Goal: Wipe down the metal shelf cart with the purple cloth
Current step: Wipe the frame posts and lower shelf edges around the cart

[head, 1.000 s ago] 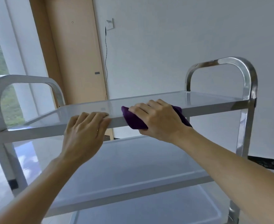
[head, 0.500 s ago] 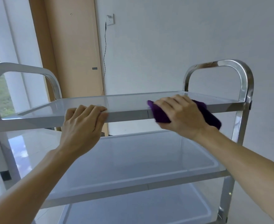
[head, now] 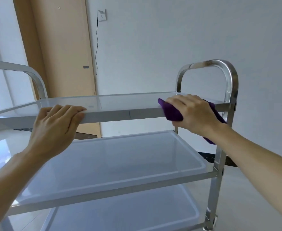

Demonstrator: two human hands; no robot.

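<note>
cloth (head: 172, 110) on top shelf (head: 120, 114) front edge, right | left hand (head: 53, 127) left

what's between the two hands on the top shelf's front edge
Only a bare stretch of the top shelf's front edge lies between the left hand and right hand, in the head view.

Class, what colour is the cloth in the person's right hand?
Purple cloth, plain, seen in the head view.
</note>
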